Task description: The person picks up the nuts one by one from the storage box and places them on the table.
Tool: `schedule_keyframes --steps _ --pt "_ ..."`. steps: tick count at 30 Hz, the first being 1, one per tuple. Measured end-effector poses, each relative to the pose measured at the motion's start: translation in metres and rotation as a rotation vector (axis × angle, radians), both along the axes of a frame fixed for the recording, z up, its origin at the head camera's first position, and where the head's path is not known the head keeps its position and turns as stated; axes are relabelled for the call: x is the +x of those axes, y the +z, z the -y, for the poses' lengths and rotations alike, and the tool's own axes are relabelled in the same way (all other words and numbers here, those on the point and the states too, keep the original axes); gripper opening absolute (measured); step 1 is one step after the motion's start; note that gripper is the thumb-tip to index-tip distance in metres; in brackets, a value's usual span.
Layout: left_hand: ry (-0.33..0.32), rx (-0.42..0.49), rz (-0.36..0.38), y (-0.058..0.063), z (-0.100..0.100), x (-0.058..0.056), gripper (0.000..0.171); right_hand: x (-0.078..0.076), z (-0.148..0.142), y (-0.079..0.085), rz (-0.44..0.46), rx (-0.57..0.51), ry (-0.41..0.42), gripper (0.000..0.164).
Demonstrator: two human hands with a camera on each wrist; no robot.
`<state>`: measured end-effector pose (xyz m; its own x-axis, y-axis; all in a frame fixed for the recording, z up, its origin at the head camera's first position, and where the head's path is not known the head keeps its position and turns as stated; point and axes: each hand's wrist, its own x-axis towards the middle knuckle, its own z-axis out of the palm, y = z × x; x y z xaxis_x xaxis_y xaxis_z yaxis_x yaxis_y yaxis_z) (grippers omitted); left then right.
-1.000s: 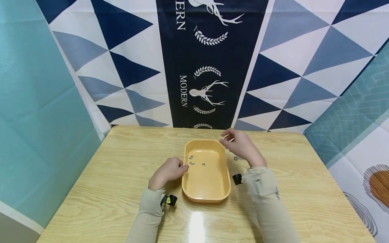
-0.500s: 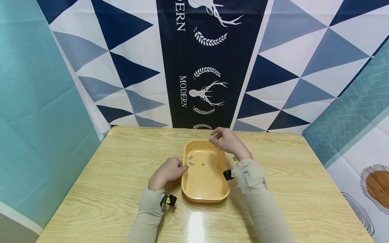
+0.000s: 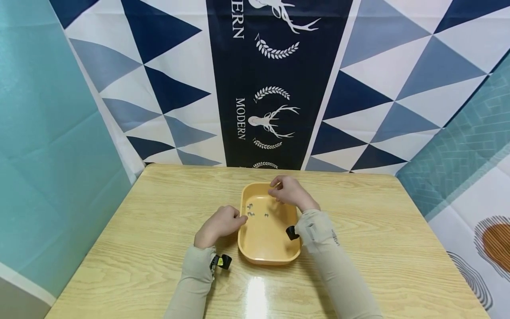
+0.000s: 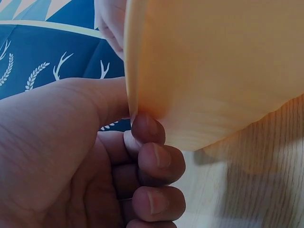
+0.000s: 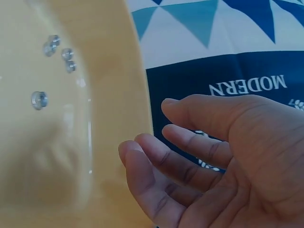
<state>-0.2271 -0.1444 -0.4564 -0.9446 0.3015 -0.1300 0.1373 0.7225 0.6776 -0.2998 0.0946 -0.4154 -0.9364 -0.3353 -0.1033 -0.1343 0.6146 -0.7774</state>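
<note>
Yellow plastic tray, lower centre of frame, long axis up-frame, pinched at left by left hand. Five metal nuts contained, lower left of right hand; its fingers parted, nothing seen held.

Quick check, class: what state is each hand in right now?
Left hand: closed, pinching the yellow tray by its rim.
Right hand: open, fingers loosely curved, nothing visibly held.
</note>
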Motion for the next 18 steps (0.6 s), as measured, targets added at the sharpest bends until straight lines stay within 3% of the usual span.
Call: schedule_keyframes --steps 10,18 --pt "-0.008 -0.006 -0.007 -0.001 0.001 -0.001 0.048 -0.002 0.007 -0.02 0.054 0.098 0.028 0.03" --pt "0.0 -0.006 0.003 0.0 0.001 -0.001 0.047 0.002 0.013 -0.026 0.049 0.136 0.059 0.022"
